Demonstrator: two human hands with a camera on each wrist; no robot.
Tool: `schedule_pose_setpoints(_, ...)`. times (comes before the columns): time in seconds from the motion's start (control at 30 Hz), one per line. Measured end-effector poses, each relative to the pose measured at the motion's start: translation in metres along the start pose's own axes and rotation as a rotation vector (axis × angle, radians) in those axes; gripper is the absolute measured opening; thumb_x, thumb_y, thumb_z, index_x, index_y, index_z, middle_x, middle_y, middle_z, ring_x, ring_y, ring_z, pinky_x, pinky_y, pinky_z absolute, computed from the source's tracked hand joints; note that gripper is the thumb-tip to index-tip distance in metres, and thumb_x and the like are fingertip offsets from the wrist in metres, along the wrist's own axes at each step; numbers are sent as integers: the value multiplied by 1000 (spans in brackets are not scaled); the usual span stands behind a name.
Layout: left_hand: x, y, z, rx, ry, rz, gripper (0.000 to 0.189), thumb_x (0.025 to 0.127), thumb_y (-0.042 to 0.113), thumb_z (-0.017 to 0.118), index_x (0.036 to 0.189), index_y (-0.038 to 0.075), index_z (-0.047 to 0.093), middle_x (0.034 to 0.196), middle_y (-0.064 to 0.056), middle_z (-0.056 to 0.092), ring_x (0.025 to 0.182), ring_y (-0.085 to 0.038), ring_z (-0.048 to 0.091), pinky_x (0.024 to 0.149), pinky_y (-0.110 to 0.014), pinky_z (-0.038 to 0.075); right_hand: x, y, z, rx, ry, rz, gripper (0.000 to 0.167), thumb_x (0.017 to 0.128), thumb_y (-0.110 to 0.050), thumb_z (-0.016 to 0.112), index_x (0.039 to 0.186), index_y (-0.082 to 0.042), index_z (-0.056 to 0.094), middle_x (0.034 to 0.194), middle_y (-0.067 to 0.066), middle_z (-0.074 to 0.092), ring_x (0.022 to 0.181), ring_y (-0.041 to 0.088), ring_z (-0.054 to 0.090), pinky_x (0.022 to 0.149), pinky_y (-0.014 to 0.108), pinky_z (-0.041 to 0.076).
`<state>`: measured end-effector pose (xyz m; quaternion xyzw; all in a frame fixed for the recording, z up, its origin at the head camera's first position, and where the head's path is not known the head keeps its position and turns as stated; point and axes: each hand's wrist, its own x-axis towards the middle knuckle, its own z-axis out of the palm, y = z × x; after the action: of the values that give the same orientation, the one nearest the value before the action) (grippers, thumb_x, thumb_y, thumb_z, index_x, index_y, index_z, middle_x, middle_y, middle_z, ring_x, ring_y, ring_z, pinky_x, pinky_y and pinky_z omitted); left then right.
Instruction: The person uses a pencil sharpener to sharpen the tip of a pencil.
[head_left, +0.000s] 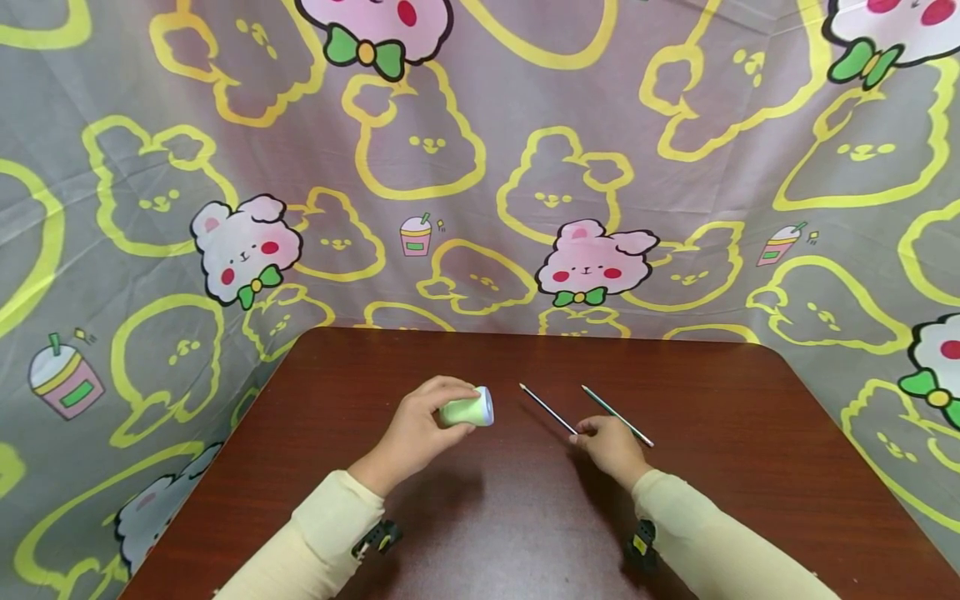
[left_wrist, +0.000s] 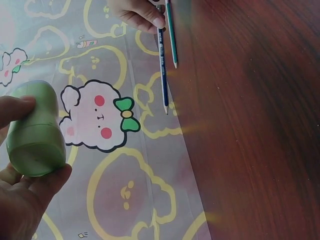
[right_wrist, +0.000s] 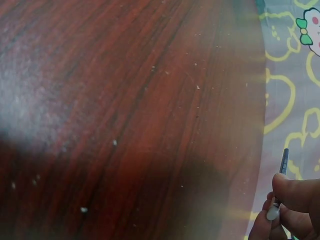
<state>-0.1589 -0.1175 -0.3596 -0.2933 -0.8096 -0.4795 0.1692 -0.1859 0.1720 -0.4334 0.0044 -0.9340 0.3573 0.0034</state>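
My left hand [head_left: 416, 429] grips a light-green cylindrical pencil sharpener [head_left: 465, 409] above the table, fingers over it and thumb below. Its lavender end, with a small dark spot, faces right in the head view; the left wrist view shows its rounded green body [left_wrist: 37, 135]. In my right hand [head_left: 611, 448], thumb and fingers pinch a dark-blue pencil [head_left: 551, 411] near its white-capped end [right_wrist: 272, 213]. The sharpened tip points away and to the left. A green pencil [head_left: 615, 414] lies just beyond the right hand, its pale end emerging beside the knuckles.
Both hands are over a dark red-brown wooden table [head_left: 510, 517] with rounded far corners. A grey curtain [head_left: 480, 208] printed with yellow outlines and pink-cheeked animal heads hangs behind it and along the sides. Small pale specks [right_wrist: 84, 210] dot the tabletop.
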Motion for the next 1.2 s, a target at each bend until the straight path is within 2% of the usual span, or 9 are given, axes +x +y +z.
schedule_pose_setpoints(0.17, 0, 0, 0, 0, -1, 1, 39, 68, -8, 80, 104, 6, 73, 108, -7, 67, 99, -23, 62, 76, -25, 50, 0, 0, 1, -11, -9, 23, 19, 86, -14, 70, 98, 1, 72, 83, 7, 69, 70, 16, 55, 63, 33, 45)
schedule_pose_setpoints(0.43, 0, 0, 0, 8, 0, 4, 39, 67, -8, 80, 104, 5, 73, 109, -7, 67, 100, -24, 62, 77, -25, 50, 2, 1, 3, -11, -30, 44, 19, 86, -15, 69, 97, 1, 72, 81, 5, 67, 70, 17, 56, 63, 34, 45)
schedule_pose_setpoints(0.67, 0, -1, 1, 13, -1, 10, 40, 67, -8, 80, 104, 6, 73, 109, -7, 67, 100, -24, 62, 77, -25, 50, 2, 2, 4, -45, -28, 41, 17, 85, -15, 70, 95, -1, 72, 90, 9, 71, 79, 19, 60, 69, 38, 48)
schedule_pose_setpoints(1.2, 0, -1, 2, 8, -8, 5, 41, 67, -9, 80, 104, 6, 73, 109, -7, 67, 100, -24, 62, 77, -26, 51, 5, 5, 8, -88, -40, 68, 21, 85, -19, 71, 98, -3, 73, 97, 10, 72, 90, 26, 65, 76, 47, 49)
